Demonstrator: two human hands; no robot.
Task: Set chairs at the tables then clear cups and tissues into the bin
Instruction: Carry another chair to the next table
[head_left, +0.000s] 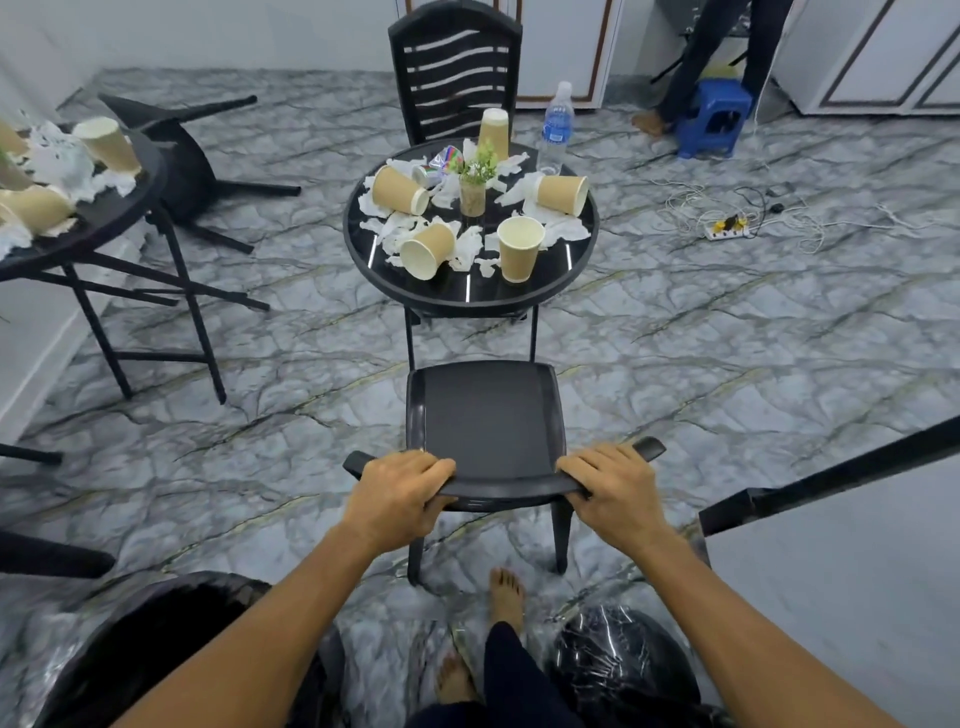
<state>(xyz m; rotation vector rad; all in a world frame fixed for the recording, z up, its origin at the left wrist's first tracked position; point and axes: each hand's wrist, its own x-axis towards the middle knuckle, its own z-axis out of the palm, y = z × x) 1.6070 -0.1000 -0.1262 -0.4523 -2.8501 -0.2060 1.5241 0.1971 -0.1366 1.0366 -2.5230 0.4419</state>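
Both the left hand (397, 493) and right hand (613, 486) curl round the back rail of the black chair (488, 415), which stands upright just near-side of the round table (441, 292) w/ cups (519, 249) & tissues (565, 228) on top.

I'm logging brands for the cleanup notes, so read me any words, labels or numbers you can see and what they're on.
Nothing is legible.
Water bottle: blue label, too blurred to read.
Colourful packet on the round table: print too small to read.
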